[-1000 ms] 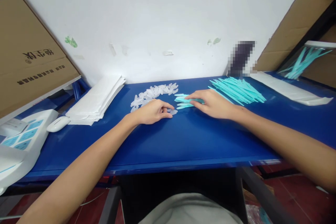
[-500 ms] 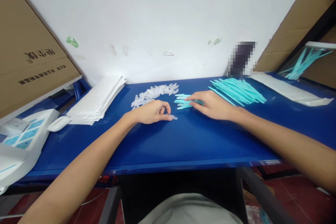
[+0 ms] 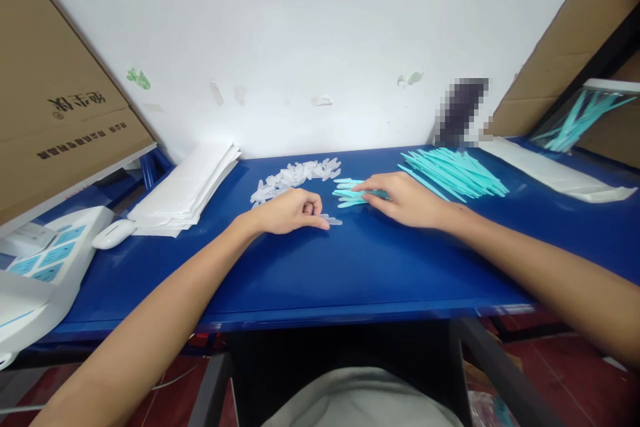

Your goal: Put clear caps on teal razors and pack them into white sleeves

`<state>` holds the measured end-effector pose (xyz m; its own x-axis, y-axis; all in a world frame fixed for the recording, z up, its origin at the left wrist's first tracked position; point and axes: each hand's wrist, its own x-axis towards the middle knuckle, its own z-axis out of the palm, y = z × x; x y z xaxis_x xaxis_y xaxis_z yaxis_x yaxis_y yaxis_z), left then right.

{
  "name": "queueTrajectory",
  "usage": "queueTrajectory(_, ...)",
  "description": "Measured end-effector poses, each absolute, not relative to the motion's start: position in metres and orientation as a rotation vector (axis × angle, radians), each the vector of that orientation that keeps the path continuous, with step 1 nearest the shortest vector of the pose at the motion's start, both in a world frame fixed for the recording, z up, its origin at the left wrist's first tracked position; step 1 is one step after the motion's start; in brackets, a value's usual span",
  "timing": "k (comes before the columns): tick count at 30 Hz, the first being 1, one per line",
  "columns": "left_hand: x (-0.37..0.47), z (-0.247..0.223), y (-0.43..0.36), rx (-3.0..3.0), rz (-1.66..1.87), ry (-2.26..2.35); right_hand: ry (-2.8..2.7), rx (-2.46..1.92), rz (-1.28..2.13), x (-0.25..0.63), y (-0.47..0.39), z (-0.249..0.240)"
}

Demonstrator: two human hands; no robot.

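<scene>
My left hand (image 3: 294,211) is closed in a pinch, with small translucent plastic caps (image 3: 334,221) sticking out past its thumb and forefinger. Behind it a loose pile of the same translucent caps (image 3: 295,175) lies on the blue table (image 3: 310,273). My right hand (image 3: 403,199) rests over a small group of turquoise sticks (image 3: 349,193); its thumb and fingers close on some of them, though the palm hides their far ends. To its right lies a larger heap of turquoise sticks (image 3: 455,173).
A stack of white paper sleeves (image 3: 185,190) stands at the left, near a white device with blue labels (image 3: 60,260) and a white rounded case (image 3: 114,235). At the right are a white strip (image 3: 560,173) and a clear container (image 3: 583,117) with turquoise sticks. A cardboard box (image 3: 65,80) rises at the left.
More of the translucent caps now show beyond my left fingertips, reaching further right. My right hand and the turquoise sticks have hardly moved.
</scene>
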<state>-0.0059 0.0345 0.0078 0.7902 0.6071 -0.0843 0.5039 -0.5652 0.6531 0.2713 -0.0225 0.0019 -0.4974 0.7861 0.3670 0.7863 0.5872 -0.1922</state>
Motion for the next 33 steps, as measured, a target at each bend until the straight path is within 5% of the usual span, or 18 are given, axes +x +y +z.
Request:
queueTrajectory(14, -0.007, -0.002, 0.042, 2.281, 0.606, 0.823, -2.394, -1.255, -0.018, 0.274, -0.021, 0.0)
queueTrajectory(33, -0.007, 0.027, 0.015, 2.733, 0.505, 0.768, -2.383, -1.282, 0.004, 0.273, -0.021, 0.002)
